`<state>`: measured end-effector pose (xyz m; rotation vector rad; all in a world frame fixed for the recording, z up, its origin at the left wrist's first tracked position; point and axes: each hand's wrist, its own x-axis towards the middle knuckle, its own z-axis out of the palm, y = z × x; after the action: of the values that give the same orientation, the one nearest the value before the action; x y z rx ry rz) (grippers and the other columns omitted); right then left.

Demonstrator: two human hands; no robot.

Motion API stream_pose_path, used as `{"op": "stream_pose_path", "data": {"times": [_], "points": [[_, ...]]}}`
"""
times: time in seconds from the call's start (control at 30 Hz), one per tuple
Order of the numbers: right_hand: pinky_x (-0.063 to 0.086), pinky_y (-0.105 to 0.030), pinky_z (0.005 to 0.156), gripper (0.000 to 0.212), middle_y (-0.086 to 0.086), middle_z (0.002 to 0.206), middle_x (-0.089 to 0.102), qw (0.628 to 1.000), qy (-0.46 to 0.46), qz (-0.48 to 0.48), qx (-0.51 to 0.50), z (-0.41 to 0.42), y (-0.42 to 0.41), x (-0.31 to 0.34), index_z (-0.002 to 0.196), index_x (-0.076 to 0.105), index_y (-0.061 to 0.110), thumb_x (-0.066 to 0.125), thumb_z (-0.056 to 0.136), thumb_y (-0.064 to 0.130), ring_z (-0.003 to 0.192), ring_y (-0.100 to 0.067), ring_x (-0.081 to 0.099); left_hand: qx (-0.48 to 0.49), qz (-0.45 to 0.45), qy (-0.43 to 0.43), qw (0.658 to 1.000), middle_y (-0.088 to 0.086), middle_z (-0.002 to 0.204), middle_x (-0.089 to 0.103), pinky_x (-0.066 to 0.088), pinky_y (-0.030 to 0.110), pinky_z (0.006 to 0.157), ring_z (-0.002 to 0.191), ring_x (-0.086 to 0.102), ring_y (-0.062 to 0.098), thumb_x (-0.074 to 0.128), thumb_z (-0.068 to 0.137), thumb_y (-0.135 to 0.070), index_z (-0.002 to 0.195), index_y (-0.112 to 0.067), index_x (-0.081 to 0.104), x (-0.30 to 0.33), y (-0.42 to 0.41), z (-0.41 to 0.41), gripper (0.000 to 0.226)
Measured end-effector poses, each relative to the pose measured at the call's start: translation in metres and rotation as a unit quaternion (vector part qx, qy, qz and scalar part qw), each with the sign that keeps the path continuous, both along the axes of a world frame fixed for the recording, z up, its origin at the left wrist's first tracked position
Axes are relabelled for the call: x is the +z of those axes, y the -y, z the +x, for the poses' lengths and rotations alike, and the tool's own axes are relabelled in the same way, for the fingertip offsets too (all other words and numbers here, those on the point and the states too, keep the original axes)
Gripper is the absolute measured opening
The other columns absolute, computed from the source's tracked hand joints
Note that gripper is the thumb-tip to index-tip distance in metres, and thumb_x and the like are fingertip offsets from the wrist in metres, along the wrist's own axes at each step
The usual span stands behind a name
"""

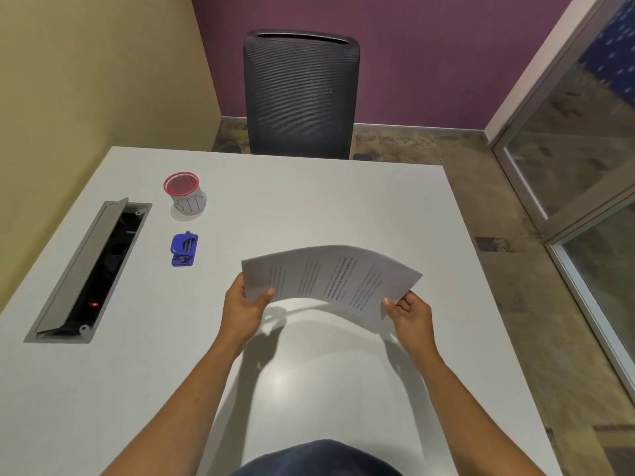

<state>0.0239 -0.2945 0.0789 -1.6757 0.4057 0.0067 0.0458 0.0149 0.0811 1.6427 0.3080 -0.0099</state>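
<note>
A printed sheet of paper [330,278] hangs bowed upward above the white table [309,207], its text lines running sideways. My left hand [244,305] pinches its left edge, thumb on top. My right hand [409,312] pinches the right near corner with curled fingers. A blue hole punch [184,249] lies on the table to the left of the paper. Behind it stands a red mesh cup [184,194] wrapped in a white label.
A grey cable tray [87,269] with its lid raised is set into the table at the left. A dark mesh office chair [300,94] stands beyond the far edge. A glass partition [577,159] runs along the right.
</note>
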Motion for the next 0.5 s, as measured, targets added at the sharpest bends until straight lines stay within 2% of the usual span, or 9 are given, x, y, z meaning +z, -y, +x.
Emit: {"op": "stream_pose_path", "data": {"times": [0.17, 0.27, 0.33, 0.5], "points": [[0.055, -0.032, 0.090, 0.040, -0.005, 0.114, 0.070, 0.998, -0.057, 0.014, 0.018, -0.007, -0.005, -0.019, 0.126, 0.059, 0.010, 0.067, 0.088, -0.001, 0.105, -0.017, 0.068, 0.000, 0.036, -0.003, 0.999, -0.008, 0.102, 0.065, 0.047, 0.020, 0.079, 0.091, 0.060, 0.006, 0.071, 0.085, -0.008, 0.099, -0.031, 0.056, -0.013, 0.004, -0.009, 0.031], [0.055, -0.022, 0.082, 0.037, -0.006, 0.114, 0.069, 0.997, -0.074, -0.011, 0.014, -0.009, -0.008, -0.025, 0.127, 0.059, 0.008, 0.064, 0.091, 0.002, 0.103, -0.016, 0.066, 0.002, 0.053, -0.003, 0.999, -0.014, 0.098, 0.063, 0.042, 0.010, 0.072, 0.085, 0.057, 0.000, 0.067, 0.087, -0.006, 0.092, -0.033, 0.057, -0.017, 0.008, -0.010, 0.029], [0.052, -0.019, 0.076, 0.033, -0.006, 0.112, 0.069, 0.996, -0.080, -0.032, 0.006, -0.008, -0.011, -0.027, 0.126, 0.060, 0.006, 0.062, 0.093, 0.004, 0.101, -0.020, 0.066, 0.010, 0.059, -0.010, 0.998, -0.014, 0.096, 0.063, 0.043, 0.016, 0.071, 0.083, 0.056, 0.006, 0.065, 0.088, -0.005, 0.089, -0.033, 0.057, -0.018, 0.009, -0.009, 0.029], [0.048, -0.011, 0.067, 0.024, 0.007, 0.099, 0.067, 0.996, -0.066, -0.060, -0.007, -0.001, -0.012, -0.020, 0.116, 0.062, 0.016, 0.061, 0.094, 0.005, 0.089, -0.005, 0.063, 0.020, 0.038, -0.017, 0.999, -0.009, 0.098, 0.068, 0.051, 0.032, 0.082, 0.092, 0.064, 0.012, 0.065, 0.091, -0.014, 0.094, -0.036, 0.059, -0.012, 0.009, -0.003, 0.023]]}}
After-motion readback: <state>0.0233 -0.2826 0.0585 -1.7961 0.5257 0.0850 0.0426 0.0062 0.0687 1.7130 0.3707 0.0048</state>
